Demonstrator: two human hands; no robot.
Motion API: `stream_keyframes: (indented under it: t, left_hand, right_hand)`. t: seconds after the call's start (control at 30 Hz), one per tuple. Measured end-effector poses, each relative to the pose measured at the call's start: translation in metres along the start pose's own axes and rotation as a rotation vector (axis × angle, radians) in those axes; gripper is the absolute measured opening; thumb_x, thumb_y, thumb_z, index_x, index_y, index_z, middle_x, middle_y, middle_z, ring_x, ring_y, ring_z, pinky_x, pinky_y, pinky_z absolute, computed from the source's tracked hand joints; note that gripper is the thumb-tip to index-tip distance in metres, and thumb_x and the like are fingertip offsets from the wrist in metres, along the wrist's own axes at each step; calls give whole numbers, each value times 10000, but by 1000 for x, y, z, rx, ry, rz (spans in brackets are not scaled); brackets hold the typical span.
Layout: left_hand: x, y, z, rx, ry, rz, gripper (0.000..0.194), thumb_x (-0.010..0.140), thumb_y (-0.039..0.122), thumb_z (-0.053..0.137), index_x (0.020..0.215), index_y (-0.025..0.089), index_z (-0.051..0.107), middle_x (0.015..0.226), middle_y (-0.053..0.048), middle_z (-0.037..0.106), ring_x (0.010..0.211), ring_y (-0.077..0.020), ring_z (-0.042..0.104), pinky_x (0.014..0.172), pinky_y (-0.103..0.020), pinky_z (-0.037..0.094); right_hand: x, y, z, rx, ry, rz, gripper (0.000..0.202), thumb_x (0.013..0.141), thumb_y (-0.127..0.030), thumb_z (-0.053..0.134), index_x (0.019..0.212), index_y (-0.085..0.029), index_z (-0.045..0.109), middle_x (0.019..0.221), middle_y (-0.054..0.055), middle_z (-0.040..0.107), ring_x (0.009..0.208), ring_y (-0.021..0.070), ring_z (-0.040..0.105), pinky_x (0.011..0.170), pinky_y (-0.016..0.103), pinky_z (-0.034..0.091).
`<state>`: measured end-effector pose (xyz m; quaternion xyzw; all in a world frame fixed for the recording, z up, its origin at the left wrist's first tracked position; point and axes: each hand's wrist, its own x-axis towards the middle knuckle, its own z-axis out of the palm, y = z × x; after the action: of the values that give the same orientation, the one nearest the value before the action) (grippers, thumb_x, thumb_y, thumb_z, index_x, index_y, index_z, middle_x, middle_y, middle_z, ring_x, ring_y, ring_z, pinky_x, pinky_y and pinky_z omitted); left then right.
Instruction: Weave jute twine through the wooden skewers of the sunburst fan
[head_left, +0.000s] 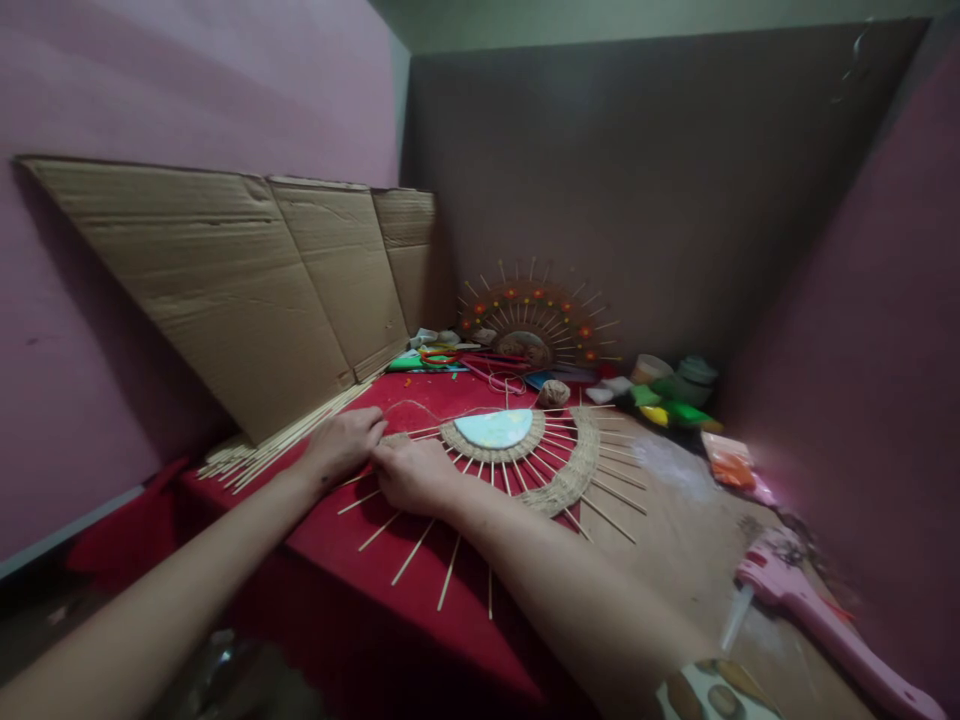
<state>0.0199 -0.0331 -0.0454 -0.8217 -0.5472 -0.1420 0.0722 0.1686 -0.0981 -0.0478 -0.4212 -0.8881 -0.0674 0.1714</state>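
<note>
A half-round fan of thin wooden sticks (pixel 616 508) lies on the red cloth, with a woven twine band (pixel 577 470) across the sticks. At its centre is a pale blue half disc (pixel 493 428) edged with more woven twine. My left hand (pixel 346 445) is closed at the fan's left end, fingers pinched near a loose strand of twine (pixel 420 404). Just beside it, my right hand (pixel 420 475) is closed over the left part of the band and sticks, hiding them. The strand leads back toward a twine ball (pixel 555 392).
A cardboard panel (pixel 202 290) leans on the left wall above a bundle of loose sticks (pixel 259 455). Orange-handled scissors (pixel 439 356) and a finished flowered fan (pixel 525 310) are at the back. A pink glue gun (pixel 810 600) lies right, near colourful packets (pixel 682 412).
</note>
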Motion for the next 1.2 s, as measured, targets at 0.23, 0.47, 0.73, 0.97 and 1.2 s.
stream_keyframes:
  t: [0.23, 0.47, 0.73, 0.97, 1.2]
  left_hand:
    - [1, -2, 1, -1, 10, 9, 324, 873, 363, 319, 780, 207, 587, 855, -81, 699, 807, -222, 636, 662, -302, 415]
    - [1, -3, 3, -12, 25, 7, 318, 867, 365, 330, 770, 215, 592, 821, -64, 699, 779, -208, 635, 638, -288, 414]
    - [1, -1, 1, -4, 6, 2, 325, 871, 360, 321, 774, 211, 593, 859, -75, 702, 813, -224, 642, 646, -295, 412]
    - [0, -1, 1, -1, -4, -1, 335, 888, 373, 306, 823, 213, 593, 893, -80, 708, 840, -231, 647, 674, -306, 419]
    - [2, -1, 1, -13, -16, -16, 341, 876, 374, 307, 810, 212, 600, 893, -87, 707, 830, -243, 644, 654, -317, 413]
  right_hand:
    - [0, -1, -2, -2, -7, 5, 264, 878, -213, 388, 1106, -162, 511, 1088, 128, 673, 946, 257, 646, 654, 377, 529]
    - [-2, -1, -4, -5, -12, 9, 267, 874, -214, 393, 1110, -166, 510, 1088, 132, 669, 942, 254, 647, 663, 374, 529]
    - [0, 0, -2, -14, -9, 8, 248, 863, -209, 402, 1074, -166, 526, 1083, 132, 673, 944, 257, 648, 660, 375, 530]
    - [0, -1, -4, -23, -14, 8, 249, 859, -206, 411, 1075, -167, 527, 1068, 124, 679, 937, 253, 652, 662, 367, 528]
    - [0, -1, -4, -31, -18, 11, 240, 868, -210, 394, 1067, -168, 521, 1062, 122, 681, 924, 260, 656, 644, 372, 526]
